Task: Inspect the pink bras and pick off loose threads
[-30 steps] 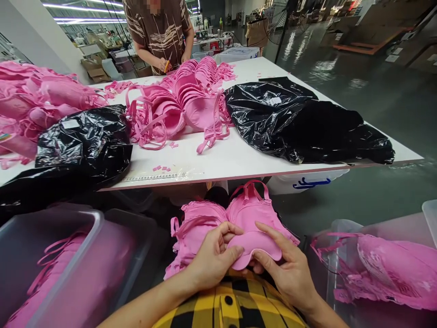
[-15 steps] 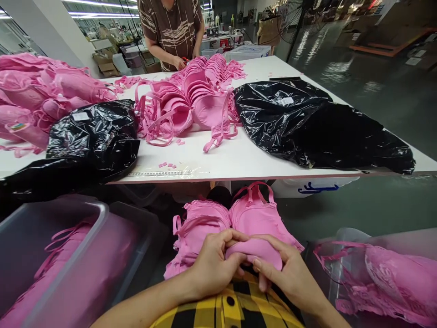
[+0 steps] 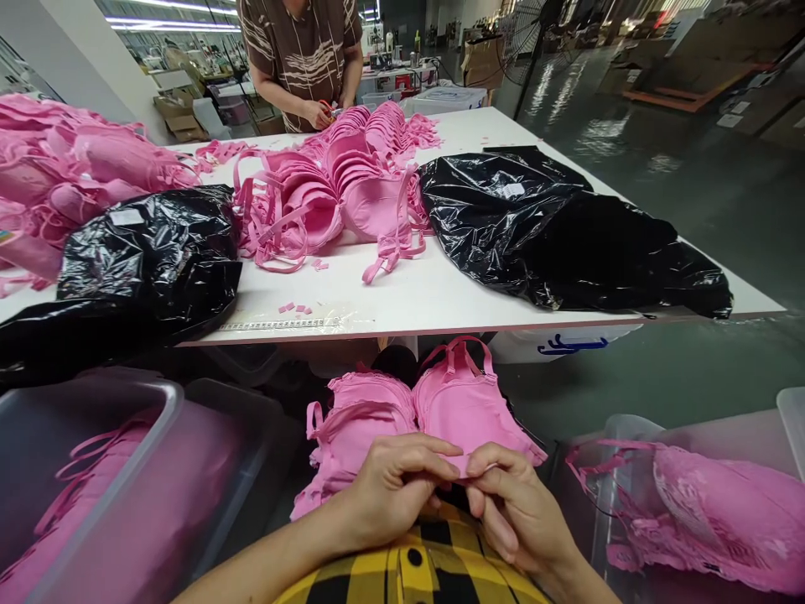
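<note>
Over my lap, several pink bras lie nested in a stack (image 3: 449,411), cups facing up toward me. In front of my checked shirt my left hand (image 3: 402,482) and my right hand (image 3: 519,503) meet at the fingertips. Both pinch a smooth pink bra pad (image 3: 464,464) between thumbs and fingers, just over the near edge of the stack. Only a narrow strip of the pad shows; the fingers hide the rest. Whether it is joined to the bra beneath, I cannot tell.
A white table (image 3: 377,315) stands ahead with rows of pink bras (image 3: 371,205), a pink heap (image 3: 81,159) and black plastic bags (image 3: 151,247) on it. Plastic bins (image 3: 169,411) flank me. Across the table a person (image 3: 305,63) holds scissors (image 3: 328,109).
The pad showed as a wide, rounded shape between my hands; now only a thin strip is visible. My right-hand fingers have closed in toward the left. The view has shifted slightly.
</note>
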Action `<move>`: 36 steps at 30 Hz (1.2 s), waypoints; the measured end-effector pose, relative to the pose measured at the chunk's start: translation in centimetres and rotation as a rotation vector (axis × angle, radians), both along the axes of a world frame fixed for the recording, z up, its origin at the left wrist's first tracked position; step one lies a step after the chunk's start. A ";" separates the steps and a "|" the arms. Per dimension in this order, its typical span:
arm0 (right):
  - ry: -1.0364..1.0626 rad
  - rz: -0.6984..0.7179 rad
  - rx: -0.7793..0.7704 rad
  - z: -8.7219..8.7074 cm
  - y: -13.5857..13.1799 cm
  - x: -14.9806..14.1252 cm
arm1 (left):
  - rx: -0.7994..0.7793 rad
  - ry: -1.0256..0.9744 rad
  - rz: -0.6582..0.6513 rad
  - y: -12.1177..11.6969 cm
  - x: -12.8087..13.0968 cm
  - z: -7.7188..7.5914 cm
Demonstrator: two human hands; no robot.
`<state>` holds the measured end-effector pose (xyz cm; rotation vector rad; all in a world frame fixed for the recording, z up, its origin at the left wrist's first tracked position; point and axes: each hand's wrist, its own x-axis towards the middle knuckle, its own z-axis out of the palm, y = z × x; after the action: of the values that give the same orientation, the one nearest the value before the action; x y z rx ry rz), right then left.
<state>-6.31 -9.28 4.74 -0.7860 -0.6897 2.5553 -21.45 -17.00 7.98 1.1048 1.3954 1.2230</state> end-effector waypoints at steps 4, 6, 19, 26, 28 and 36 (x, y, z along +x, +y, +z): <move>0.038 -0.018 -0.084 0.5 0.3 0.1 | 0.181 0.332 -0.210 -0.6 -1.1 0.5; 0.049 -0.015 -0.106 0.6 0.3 0.1 | 0.213 0.408 -0.276 -0.7 -1.3 0.5; -0.190 -0.117 1.597 2.5 1.2 1.7 | -0.051 -0.117 0.100 0.3 0.8 -0.5; -0.175 -0.135 1.795 3.9 1.9 1.7 | -0.234 -0.353 0.091 1.0 1.6 0.0; -0.187 -0.170 1.817 3.7 2.1 2.1 | -0.240 -0.374 0.048 1.5 1.7 0.4; -0.190 -0.283 1.980 1.6 2.2 3.6 | -0.568 -0.506 0.074 2.8 2.0 1.0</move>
<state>-2.66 -7.10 6.34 -0.2358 -2.1764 0.5972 -19.40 -14.23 9.01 0.3227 1.2705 0.9725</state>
